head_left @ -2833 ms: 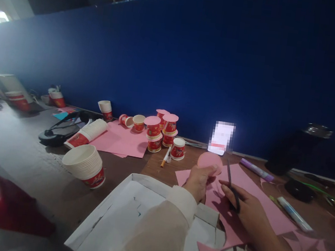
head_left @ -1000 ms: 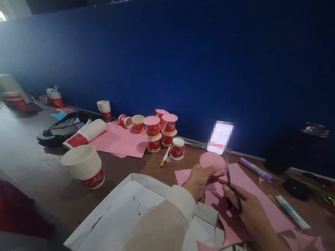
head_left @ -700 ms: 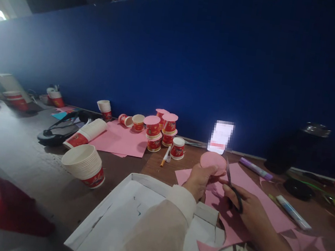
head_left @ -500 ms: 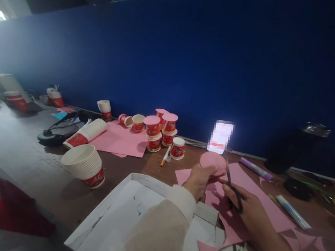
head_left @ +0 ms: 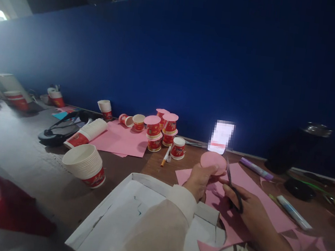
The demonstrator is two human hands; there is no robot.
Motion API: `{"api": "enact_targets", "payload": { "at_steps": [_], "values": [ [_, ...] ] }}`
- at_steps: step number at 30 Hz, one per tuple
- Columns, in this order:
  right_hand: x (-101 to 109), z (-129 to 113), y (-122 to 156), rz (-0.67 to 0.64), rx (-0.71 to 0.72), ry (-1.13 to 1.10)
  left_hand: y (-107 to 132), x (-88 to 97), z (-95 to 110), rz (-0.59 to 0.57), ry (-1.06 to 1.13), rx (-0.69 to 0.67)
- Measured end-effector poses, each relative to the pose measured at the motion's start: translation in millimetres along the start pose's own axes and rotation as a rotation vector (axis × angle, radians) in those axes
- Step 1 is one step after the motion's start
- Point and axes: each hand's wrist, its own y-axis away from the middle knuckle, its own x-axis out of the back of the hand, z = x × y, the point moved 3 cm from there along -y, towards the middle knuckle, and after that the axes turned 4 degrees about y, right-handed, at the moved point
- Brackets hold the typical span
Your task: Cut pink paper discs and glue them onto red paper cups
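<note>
Between the thumb and fingers of my left hand [head_left: 201, 180] is a round pink paper disc [head_left: 213, 161], held up over the table. My right hand [head_left: 248, 206] grips black-handled scissors [head_left: 233, 191], their blades pointing up beside the disc's right edge. Pink paper [head_left: 240, 184] lies beneath both hands, with a curved cut along its lower edge. Just left of my left hand stands a small red-and-white paper cup [head_left: 178, 148]. Farther left are stacked red cups [head_left: 153, 130] topped with pink discs.
A white cardboard box [head_left: 119, 214] lies in front of me. Nested paper cups [head_left: 85, 164] stand to its left. A lit phone [head_left: 221, 136] leans on the blue partition [head_left: 176, 60]. At right are a purple tube [head_left: 256, 169], a glue stick [head_left: 294, 212] and a dark bottle [head_left: 291, 146].
</note>
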Motion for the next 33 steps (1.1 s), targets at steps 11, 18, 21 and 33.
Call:
{"api": "enact_targets", "payload": {
  "at_steps": [11, 18, 21, 33],
  "values": [
    [0.8, -8.0, 2.6, 0.025, -0.034, -0.012, -1.3, 0.8, -0.7, -0.008, -0.010, -0.006],
    [1.2, -4.5, 2.6, 0.021, -0.036, -0.023, -1.2, 0.9, -1.2, -0.023, -0.006, -0.014],
    [1.5, -4.5, 1.4, 0.024, -0.021, -0.001, -1.3, 1.0, -1.1, -0.019, -0.015, -0.006],
    [0.4, -10.6, 2.6, 0.013, -0.050, -0.001, -1.2, 0.0, -0.2, 0.016, -0.034, 0.019]
  ]
}}
